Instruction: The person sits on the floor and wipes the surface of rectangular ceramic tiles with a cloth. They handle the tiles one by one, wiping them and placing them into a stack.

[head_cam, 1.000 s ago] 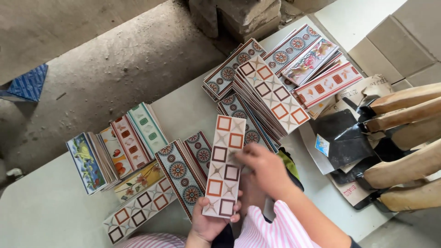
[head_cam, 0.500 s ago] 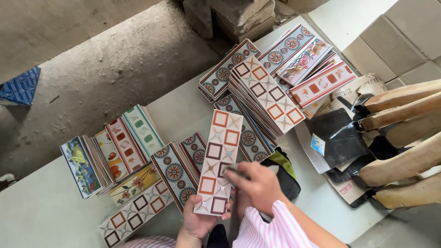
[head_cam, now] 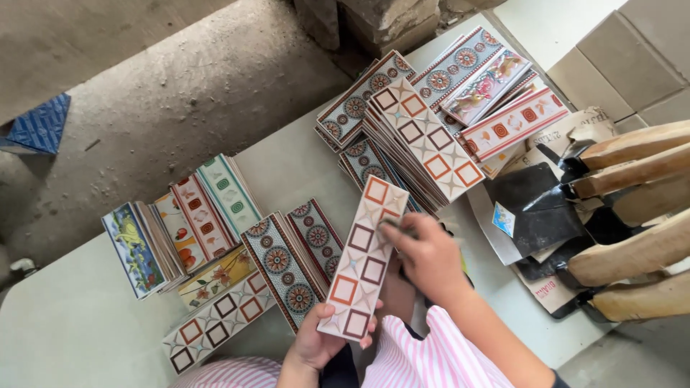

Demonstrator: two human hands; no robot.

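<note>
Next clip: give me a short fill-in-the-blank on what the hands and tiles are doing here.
1. The left hand grips the long border tile at its ____ end.
2. The right hand touches that tile's ____ edge.
3. The tile's pattern is a row of ____.
4. The tools at the right have ____ handles.

Missing words: lower; right; squares; wooden

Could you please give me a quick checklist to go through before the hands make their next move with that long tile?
1. Left hand grips the tile at its near end: ok.
2. Right hand rests on the tile's right edge: ok.
3. Tile face unobstructed, squares visible: ok.
4. Tile free of cracks: cannot tell.
5. Matching stack lies apart from the tile: ok.
6. Trowels away from both hands: ok.
</note>
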